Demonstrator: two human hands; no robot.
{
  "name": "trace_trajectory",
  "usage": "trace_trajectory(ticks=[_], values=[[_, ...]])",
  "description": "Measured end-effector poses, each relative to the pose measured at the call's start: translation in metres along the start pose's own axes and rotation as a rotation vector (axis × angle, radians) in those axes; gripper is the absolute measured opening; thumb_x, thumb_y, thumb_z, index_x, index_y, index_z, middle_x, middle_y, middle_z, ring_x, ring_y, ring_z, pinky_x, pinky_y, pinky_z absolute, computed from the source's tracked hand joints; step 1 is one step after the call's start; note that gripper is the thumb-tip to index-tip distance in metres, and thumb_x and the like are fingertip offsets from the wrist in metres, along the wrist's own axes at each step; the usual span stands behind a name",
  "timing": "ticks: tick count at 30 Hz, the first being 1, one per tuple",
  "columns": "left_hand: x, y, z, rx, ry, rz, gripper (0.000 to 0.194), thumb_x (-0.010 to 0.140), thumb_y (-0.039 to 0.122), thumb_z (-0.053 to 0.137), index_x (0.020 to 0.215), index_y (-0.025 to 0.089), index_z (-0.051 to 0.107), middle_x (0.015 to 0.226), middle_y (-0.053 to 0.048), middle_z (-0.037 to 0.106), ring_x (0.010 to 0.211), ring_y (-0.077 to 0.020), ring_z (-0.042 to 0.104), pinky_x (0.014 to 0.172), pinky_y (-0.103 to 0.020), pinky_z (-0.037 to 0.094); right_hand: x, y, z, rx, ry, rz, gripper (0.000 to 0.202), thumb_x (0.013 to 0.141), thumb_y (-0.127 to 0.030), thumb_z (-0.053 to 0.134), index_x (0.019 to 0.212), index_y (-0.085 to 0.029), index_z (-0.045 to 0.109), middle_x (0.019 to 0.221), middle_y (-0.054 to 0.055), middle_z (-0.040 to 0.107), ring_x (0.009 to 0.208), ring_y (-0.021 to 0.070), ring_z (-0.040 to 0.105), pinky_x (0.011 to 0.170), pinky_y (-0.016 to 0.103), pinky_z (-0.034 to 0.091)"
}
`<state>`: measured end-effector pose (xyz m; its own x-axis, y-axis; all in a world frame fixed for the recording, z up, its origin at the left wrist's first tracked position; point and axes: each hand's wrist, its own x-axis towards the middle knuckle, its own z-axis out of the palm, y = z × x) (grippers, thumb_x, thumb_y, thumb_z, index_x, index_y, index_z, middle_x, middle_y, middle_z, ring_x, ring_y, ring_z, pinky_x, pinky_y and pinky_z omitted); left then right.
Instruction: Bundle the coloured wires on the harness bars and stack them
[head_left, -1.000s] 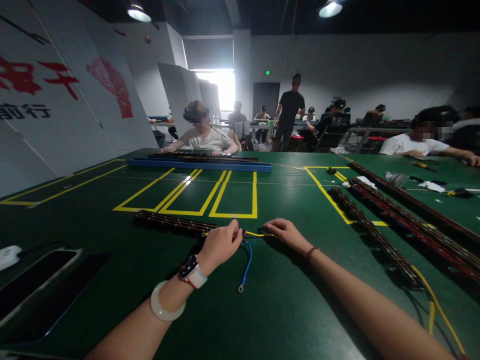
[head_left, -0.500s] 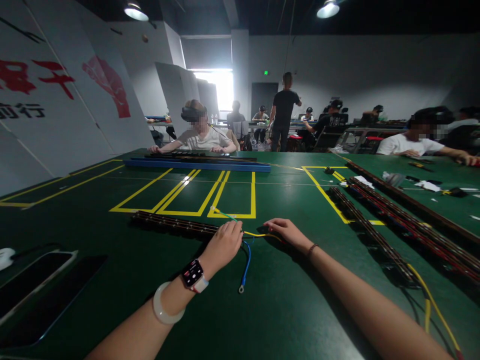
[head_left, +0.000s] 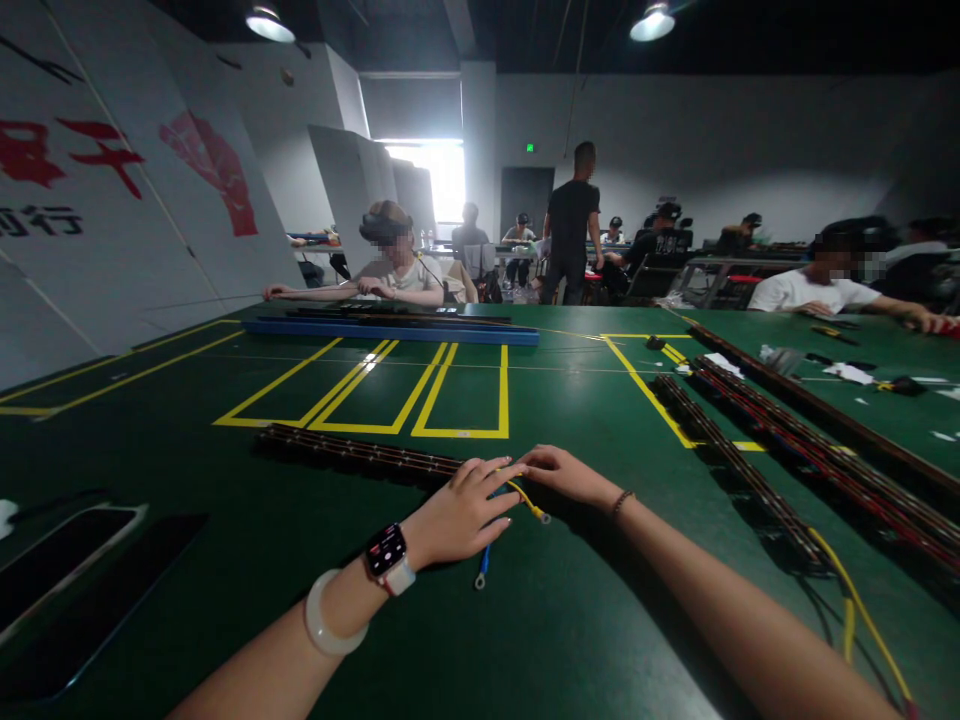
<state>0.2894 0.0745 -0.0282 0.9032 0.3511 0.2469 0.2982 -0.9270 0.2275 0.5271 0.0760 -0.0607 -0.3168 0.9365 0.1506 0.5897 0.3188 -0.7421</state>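
My left hand lies over the right end of a long dark strip with metal bars, its fingers stretched and spread. From under those fingers comes a yellow wire ending in a ring terminal. A blue wire with a ring terminal sticks out below the palm. My right hand is closed, thumb and forefinger together at my left fingertips. What lies in that pinch is hidden. The green wire cannot be seen clearly here.
Two dark phone-like slabs lie at the left. More long strips with red and yellow wires run along the right. A blue rail lies across the far side, before a seated person. Yellow tape marks the green table.
My left hand has moved right and spread its fingers, meeting my right hand. The green wire that pointed left is no longer there. The yellow wire's end now points toward the lower right.
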Motion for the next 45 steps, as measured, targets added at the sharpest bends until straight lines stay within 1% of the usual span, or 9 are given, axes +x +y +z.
trace_trajectory(ticks=[5, 11, 15, 21, 24, 27, 30, 38, 45], values=[[0.000, 0.004, -0.006, 0.130, -0.009, -0.068, 0.033, 0.090, 0.035, 0.039, 0.097, 0.016, 0.064, 0.105, -0.013, 0.060, 0.100, -0.0243, 0.052, 0.090, -0.037, 0.037, -0.001, -0.008, -0.001, -0.056, -0.042, 0.073, 0.039, 0.085, -0.051, 0.053, 0.103, -0.019, 0.068, 0.097, 0.006, 0.062, 0.086, 0.0169, 0.056, 0.078, 0.029, 0.045], [0.003, 0.002, 0.007, 0.043, -0.047, -0.312, 0.049, 0.094, 0.040, 0.028, 0.076, 0.014, 0.065, 0.072, -0.010, 0.062, 0.061, -0.0165, 0.054, 0.063, -0.029, 0.037, -0.006, -0.018, 0.005, -0.305, -0.068, 0.071, 0.049, 0.068, -0.049, 0.073, 0.108, -0.022, 0.064, 0.102, 0.006, 0.058, 0.099, 0.0214, 0.050, 0.088, 0.036, 0.040], [0.004, 0.001, 0.015, -0.186, 0.008, -0.539, 0.041, 0.091, 0.041, 0.035, 0.076, 0.015, 0.062, 0.071, -0.008, 0.062, 0.061, -0.0156, 0.056, 0.058, -0.026, 0.035, -0.004, -0.020, 0.013, -0.338, -0.087, 0.093, 0.036, 0.071, -0.034, 0.071, 0.102, -0.017, 0.065, 0.096, 0.007, 0.059, 0.092, 0.0199, 0.052, 0.081, 0.031, 0.042], [0.008, 0.001, 0.026, -0.836, -0.078, -0.765, 0.031, 0.087, 0.043, 0.040, 0.084, 0.014, 0.051, 0.074, -0.003, 0.057, 0.046, -0.0082, 0.046, 0.045, -0.022, 0.034, 0.002, -0.017, 0.023, -0.174, -0.117, 0.142, 0.017, 0.075, -0.024, 0.062, 0.088, -0.012, 0.066, 0.085, 0.005, 0.060, 0.079, 0.0152, 0.053, 0.071, 0.025, 0.042], [0.009, 0.002, 0.028, -1.173, -0.055, -0.764, 0.030, 0.085, 0.043, 0.045, 0.088, 0.013, 0.048, 0.071, -0.002, 0.053, 0.054, -0.0109, 0.052, 0.049, -0.024, 0.042, 0.003, -0.017, 0.026, 0.081, -0.157, 0.231, 0.024, 0.080, -0.034, 0.058, 0.087, -0.011, 0.062, 0.080, 0.003, 0.061, 0.071, 0.0122, 0.053, 0.065, 0.023, 0.041], [0.010, 0.006, 0.026, -1.407, 0.022, -0.757, 0.031, 0.084, 0.042, 0.050, 0.091, 0.012, 0.048, 0.076, -0.005, 0.055, 0.071, -0.0157, 0.059, 0.067, -0.031, 0.049, 0.000, -0.022, 0.027, 0.174, -0.166, 0.234, 0.033, 0.074, -0.039, 0.066, 0.090, -0.012, 0.056, 0.081, 0.001, 0.060, 0.071, 0.0111, 0.052, 0.060, 0.021, 0.040], [0.009, 0.007, 0.026, -1.473, 0.054, -0.764, 0.029, 0.085, 0.040, 0.049, 0.089, 0.011, 0.048, 0.081, -0.008, 0.056, 0.077, -0.0165, 0.059, 0.072, -0.031, 0.048, -0.004, -0.032, 0.028, 0.008, -0.124, 0.207, 0.036, 0.067, -0.034, 0.073, 0.089, -0.015, 0.052, 0.079, -0.001, 0.058, 0.068, 0.0104, 0.049, 0.056, 0.019, 0.037], [0.010, 0.005, 0.031, -1.308, 0.005, -0.769, 0.031, 0.090, 0.038, 0.041, 0.101, 0.011, 0.050, 0.068, -0.001, 0.053, 0.065, -0.0122, 0.054, 0.054, -0.022, 0.038, -0.008, -0.055, 0.024, -0.308, -0.050, 0.128, 0.017, 0.078, -0.028, 0.064, 0.086, -0.016, 0.055, 0.078, 0.000, 0.061, 0.063, 0.0101, 0.051, 0.053, 0.019, 0.032], [0.019, 0.014, 0.025, -1.579, 0.071, -0.780, 0.028, 0.093, 0.035, 0.038, 0.099, 0.011, 0.051, 0.082, -0.007, 0.060, 0.063, -0.0117, 0.056, 0.053, -0.023, 0.036, -0.008, -0.064, 0.019, -0.708, -0.121, -0.013, 0.017, 0.090, -0.026, 0.052, 0.086, -0.016, 0.065, 0.083, 0.006, 0.064, 0.072, 0.0145, 0.058, 0.063, 0.024, 0.037]])
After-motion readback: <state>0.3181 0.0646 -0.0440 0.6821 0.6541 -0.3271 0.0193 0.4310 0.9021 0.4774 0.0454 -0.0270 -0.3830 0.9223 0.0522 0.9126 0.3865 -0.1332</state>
